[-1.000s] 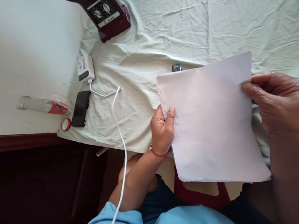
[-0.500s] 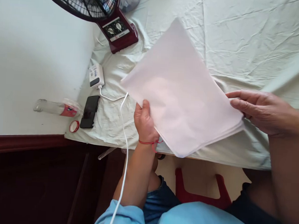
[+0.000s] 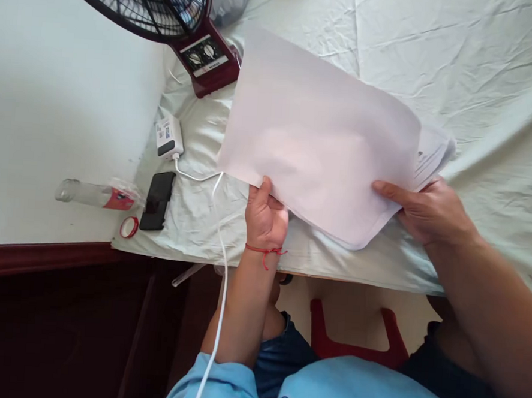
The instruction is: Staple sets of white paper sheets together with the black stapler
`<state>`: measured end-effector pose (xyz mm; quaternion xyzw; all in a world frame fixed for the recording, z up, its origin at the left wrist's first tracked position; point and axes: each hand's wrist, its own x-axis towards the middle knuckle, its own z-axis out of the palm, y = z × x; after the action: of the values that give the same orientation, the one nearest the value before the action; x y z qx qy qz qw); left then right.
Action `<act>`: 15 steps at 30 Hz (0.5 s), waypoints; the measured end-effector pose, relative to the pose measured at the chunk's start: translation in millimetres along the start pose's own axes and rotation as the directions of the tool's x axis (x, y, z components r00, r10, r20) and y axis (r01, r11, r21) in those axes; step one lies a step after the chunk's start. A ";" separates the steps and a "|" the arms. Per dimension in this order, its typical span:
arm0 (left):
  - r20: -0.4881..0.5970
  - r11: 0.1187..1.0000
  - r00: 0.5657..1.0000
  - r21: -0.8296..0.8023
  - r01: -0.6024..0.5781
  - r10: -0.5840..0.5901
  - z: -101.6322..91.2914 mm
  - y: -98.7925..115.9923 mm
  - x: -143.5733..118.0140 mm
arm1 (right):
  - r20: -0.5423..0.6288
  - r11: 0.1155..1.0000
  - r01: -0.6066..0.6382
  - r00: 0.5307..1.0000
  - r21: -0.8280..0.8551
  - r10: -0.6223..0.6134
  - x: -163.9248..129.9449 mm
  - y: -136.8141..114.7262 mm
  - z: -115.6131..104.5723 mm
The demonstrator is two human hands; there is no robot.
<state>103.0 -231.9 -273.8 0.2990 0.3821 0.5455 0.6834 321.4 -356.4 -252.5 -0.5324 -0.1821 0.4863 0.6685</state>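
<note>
Head view shows the left hand [image 3: 266, 216], red thread at its wrist, pinching the near left edge of the paper stack [image 3: 319, 142] with thumb on top. Farther right, the right hand [image 3: 427, 212] grips the stack's right edge. Half a second ago the stack stood cornerwise; it now lies flatter and wider above the sheet-covered table [image 3: 481, 68], with printed pages fanned out at the right.
</note>
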 end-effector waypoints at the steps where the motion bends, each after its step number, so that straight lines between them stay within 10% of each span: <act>1: 0.035 0.999 0.999 0.035 -0.018 0.017 0.1 2.6 -0.9 | -0.036 0.998 0.061 0.997 -0.018 -0.062 0.9 -2.7 -2.4; 11: 0.303 0.872 0.905 0.297 -0.388 0.299 -9.6 24.7 11.7 | -0.049 0.758 0.546 0.799 -0.355 -0.599 9.9 -41.5 -62.1; 15: 0.287 0.836 0.938 0.452 -0.311 0.194 -12.3 25.2 5.6 | -0.066 0.733 0.294 0.905 -0.614 -0.420 -3.4 -60.6 -67.2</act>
<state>80.2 -220.8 -260.6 0.5717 0.3830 0.4781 0.5458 398.7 -392.8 -222.4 -0.7141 -0.3549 0.2109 0.5654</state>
